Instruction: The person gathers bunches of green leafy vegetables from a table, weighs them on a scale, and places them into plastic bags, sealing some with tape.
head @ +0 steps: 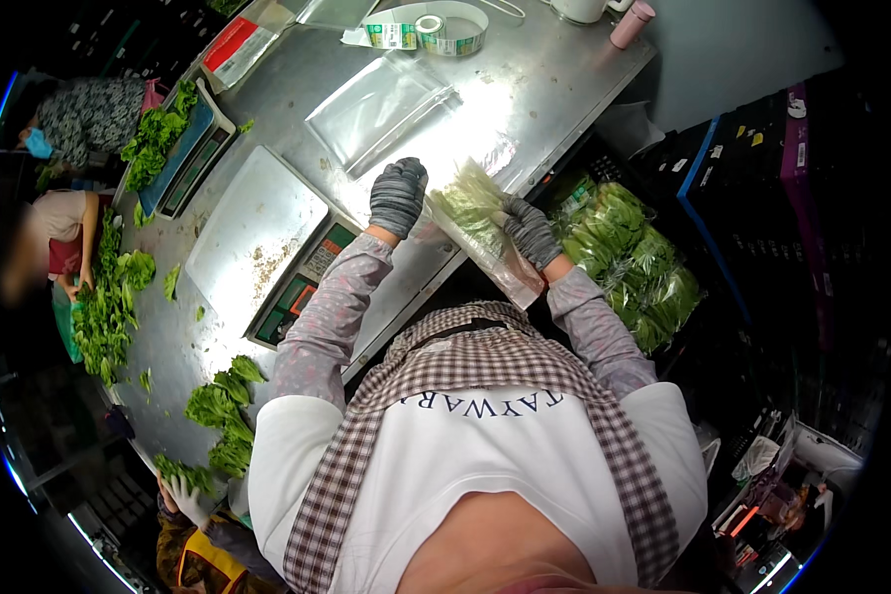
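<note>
My right hand (532, 232), in a grey striped glove, grips the side of a clear plastic bag of leafy greens (469, 211) at the table's front edge. The bag lies tilted, its lower end hanging over the edge towards my apron. Just left of the bag is my left hand (399, 194), gloved alike, with its fingers curled; whether it pinches anything is hidden. Beyond it, flat clear plastic bags (382, 108) lie stacked on the metal table (534, 82). A digital scale (256, 237) with bits of debris on its plate stands to the left.
Bagged greens (627, 260) fill a container at the right. A label roll (429, 27) and pink bottle (631, 24) stand at the back. Loose greens (226, 416) and a second scale (185, 148) lie left, where several co-workers stand. Dark crates (765, 200) are stacked at the right.
</note>
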`<act>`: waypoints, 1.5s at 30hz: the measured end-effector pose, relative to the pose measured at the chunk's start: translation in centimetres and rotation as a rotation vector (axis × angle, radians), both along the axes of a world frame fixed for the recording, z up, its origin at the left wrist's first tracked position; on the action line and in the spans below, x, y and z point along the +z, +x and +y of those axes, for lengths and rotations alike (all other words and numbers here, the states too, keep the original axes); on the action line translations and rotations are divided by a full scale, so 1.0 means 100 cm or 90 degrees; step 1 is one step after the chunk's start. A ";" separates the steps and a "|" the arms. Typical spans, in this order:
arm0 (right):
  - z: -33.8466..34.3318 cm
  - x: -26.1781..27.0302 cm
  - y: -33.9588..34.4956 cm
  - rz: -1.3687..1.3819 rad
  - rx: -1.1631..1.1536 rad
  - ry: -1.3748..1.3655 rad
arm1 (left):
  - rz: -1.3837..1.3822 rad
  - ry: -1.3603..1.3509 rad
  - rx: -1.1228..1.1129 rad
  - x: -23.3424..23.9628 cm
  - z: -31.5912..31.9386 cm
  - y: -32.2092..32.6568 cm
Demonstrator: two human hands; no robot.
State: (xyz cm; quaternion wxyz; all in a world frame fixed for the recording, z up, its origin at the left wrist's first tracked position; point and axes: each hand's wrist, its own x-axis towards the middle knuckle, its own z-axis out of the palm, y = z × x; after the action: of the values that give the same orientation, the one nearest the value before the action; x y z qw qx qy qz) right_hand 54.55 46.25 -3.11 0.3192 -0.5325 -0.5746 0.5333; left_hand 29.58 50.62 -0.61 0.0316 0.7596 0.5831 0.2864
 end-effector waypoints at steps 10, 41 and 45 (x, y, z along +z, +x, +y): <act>-0.009 0.049 -0.041 0.012 -0.040 0.106 | 0.093 -0.041 -0.051 0.062 -0.020 0.037; -0.007 0.019 -0.072 -0.102 -0.137 0.138 | -0.057 -0.395 -0.147 0.085 -0.094 -0.019; -0.014 0.030 -0.075 -0.071 -0.122 0.131 | 0.049 0.041 -0.100 0.091 -0.090 0.007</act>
State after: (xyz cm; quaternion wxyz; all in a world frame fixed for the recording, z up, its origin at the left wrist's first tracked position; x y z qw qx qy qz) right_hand 47.02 44.86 -0.06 0.3894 -0.5781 -0.5896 0.4081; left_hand 30.32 41.58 8.45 0.0071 0.8139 0.5133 0.2722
